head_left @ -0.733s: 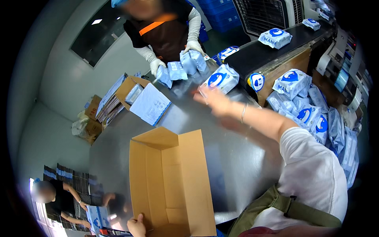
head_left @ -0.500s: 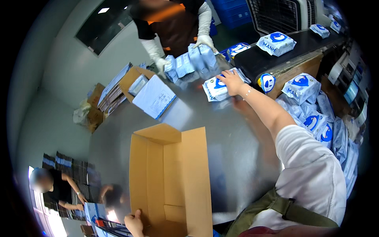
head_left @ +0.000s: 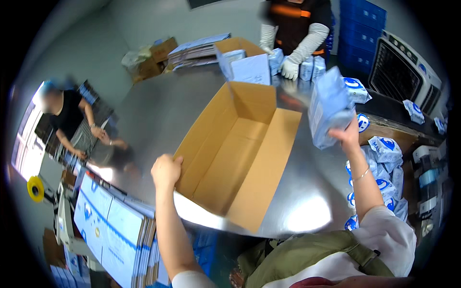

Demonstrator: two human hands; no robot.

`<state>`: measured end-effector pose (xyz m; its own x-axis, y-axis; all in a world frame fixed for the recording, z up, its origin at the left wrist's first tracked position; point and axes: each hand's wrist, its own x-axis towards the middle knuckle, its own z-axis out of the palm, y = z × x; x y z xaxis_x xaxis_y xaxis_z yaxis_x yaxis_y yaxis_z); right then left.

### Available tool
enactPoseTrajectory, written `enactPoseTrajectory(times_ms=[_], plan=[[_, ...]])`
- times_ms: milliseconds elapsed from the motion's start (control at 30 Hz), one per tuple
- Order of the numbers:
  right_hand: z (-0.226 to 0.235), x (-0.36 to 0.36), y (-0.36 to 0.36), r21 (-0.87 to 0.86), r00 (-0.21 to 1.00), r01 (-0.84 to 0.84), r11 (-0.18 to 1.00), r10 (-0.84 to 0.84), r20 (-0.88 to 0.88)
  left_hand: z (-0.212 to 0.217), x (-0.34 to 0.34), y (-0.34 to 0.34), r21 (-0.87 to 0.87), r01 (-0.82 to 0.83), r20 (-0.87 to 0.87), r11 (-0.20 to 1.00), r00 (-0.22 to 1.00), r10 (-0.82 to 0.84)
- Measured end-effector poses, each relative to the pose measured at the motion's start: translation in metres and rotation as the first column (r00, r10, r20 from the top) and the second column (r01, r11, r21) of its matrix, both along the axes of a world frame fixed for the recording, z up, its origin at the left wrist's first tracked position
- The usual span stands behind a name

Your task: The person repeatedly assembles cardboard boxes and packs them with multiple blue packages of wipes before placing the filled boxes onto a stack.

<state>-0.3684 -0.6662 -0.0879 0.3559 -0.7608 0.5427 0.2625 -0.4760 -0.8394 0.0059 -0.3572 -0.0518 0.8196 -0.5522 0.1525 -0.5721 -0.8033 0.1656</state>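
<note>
An oblong brown cardboard box (head_left: 230, 153), mouth open, sits slantwise at the near edge of the shiny grey metal bench (head_left: 153, 113), while a pale blue-and-white soft plastic pack (head_left: 329, 108) is held up, steeply tilted, right of the box.

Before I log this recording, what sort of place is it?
Likely a factory packing area: blue-and-white plastic packs lie on a flat black conveyor belt, white flattened cardboard cartons stand stacked at lower left, and the left hand grips an open brown cardboard box.
</note>
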Motion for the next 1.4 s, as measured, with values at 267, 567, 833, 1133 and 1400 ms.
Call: enactPoseTrajectory(times_ms=[267, 567, 833, 1133, 1400], plan=[[0.007, 0.187, 0.095, 0.48, 0.321, -0.701, 0.527, 0.835, -0.448, 0.001, 0.018, 0.006, -0.249, -0.034, -0.261, 0.968, 0.965, -0.034], [-0.036, 0.119, 0.161, -0.414, 0.683, -0.672, 0.614, 0.299, -0.666, 0.0, 0.017, 0.009, 0.087, 0.092, -0.003, 0.992, 0.996, -0.092], [-0.132, -0.041, 0.096, -0.456, 0.403, -0.206, 0.866, -0.35, -0.846, 0.018, 0.041, 0.011, 0.107, 0.033, 0.089, 0.994, 0.995, -0.043], [-0.087, -0.024, -0.006, -0.585, 0.518, -0.066, 0.808, -0.473, -0.712, -0.076, -0.23, -0.043, -0.318, 0.894, 0.285, 0.314, 0.406, -0.868], [0.01, -0.015, -0.249, -0.557, 0.102, -0.175, 0.812, -0.548, -0.83, -0.189, -0.208, -0.04, -0.188, 0.422, -0.206, 0.887, 0.866, -0.456]])
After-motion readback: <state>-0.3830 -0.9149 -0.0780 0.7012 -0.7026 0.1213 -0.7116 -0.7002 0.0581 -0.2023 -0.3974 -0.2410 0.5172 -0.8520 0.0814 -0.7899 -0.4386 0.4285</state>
